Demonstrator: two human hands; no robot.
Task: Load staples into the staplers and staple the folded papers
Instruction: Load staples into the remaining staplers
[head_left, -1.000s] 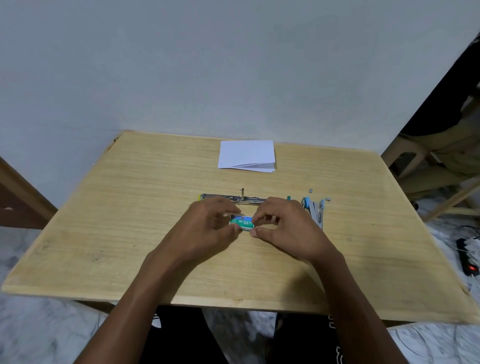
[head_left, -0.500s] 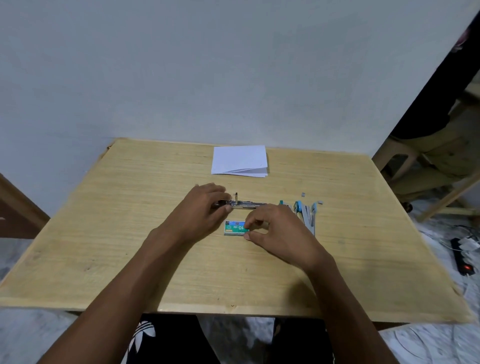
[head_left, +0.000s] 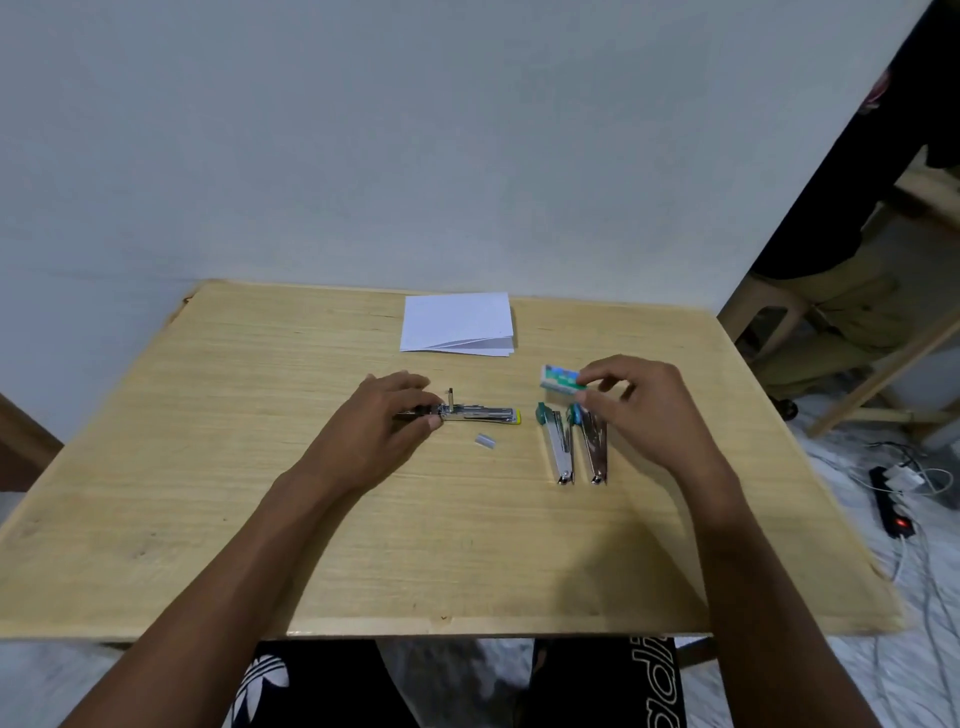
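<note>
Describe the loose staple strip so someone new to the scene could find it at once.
On the wooden table, look between the hands, just nearer the person than the opened stapler that the left hand holds. The staple strip is a small silver-grey piece lying alone on bare wood, far smaller than any stapler.

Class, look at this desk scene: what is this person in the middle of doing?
A person is loading staplers at a wooden table. The left hand holds an opened stapler flat on the table; the right hand pinches a small staple box above two more staplers. A loose strip of staples lies between them. The folded papers sit untouched at the far edge.
</note>
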